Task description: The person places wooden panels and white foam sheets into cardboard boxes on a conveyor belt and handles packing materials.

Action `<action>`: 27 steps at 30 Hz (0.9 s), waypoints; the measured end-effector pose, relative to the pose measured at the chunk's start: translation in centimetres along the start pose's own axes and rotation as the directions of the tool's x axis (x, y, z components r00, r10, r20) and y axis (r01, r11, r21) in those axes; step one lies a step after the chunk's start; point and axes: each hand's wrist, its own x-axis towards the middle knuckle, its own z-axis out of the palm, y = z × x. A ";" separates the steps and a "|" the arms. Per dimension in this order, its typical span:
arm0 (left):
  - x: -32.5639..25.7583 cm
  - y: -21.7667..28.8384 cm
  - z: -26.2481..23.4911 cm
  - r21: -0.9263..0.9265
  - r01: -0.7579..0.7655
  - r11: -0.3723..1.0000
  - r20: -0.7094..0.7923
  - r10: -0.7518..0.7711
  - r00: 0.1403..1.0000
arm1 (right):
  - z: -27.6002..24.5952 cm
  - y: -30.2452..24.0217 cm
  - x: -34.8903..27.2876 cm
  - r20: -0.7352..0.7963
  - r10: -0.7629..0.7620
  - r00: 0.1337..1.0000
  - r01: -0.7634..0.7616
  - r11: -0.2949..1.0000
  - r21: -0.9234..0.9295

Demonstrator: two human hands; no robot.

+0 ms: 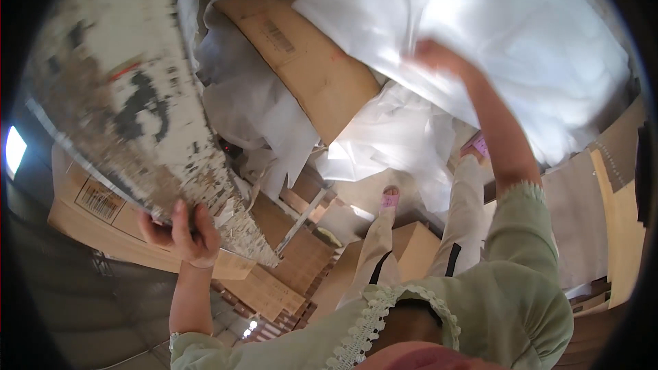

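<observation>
At the left, my left hand [181, 236] has its fingers curled over the edge of a worn board [147, 89] with peeling white paint, grey patches and a ragged end. My right hand [439, 58] reaches out over a large white translucent sheet [521, 20] of packing material. Motion smears its fingers, so I cannot tell whether they grip the sheet. Between the board and the sheet lies a brown cardboard piece [301, 58] with a printed label, partly covered by the sheet.
Large cardboard boxes [89, 199] stand beyond my left arm, and more cardboard [620, 233] leans at the right. White wrapping [384, 140] hangs down near my legs, above my pink slippers [390, 199]. A pale metal bar [301, 219] runs below the board.
</observation>
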 end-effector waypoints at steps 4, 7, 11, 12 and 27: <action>0.8 0.1 0.0 -0.062 0.042 0.997 -0.007 -0.042 0.999 | 11.5 9.1 -13.5 0.607 0.359 0.708 0.031 0.844 -0.535; 0.7 0.3 -0.3 -0.050 0.050 0.997 -0.028 -0.051 0.998 | 13.4 20.3 -27.1 0.432 0.584 0.687 -0.243 0.746 -0.620; 0.5 0.6 -0.3 -0.068 0.067 0.995 -0.113 -0.075 0.991 | 9.8 25.9 -42.6 -0.342 0.621 0.706 -0.708 0.639 -0.301; 0.6 0.5 -0.4 -0.077 0.061 0.995 -0.133 -0.071 0.989 | 9.3 29.7 -46.8 -0.518 0.463 0.719 -0.613 0.775 -0.157; -17.0 17.5 -3.8 -0.918 -0.246 0.311 -0.170 0.251 0.953 | 33.4 -27.2 -54.5 -0.628 -0.608 0.486 0.328 0.793 -0.514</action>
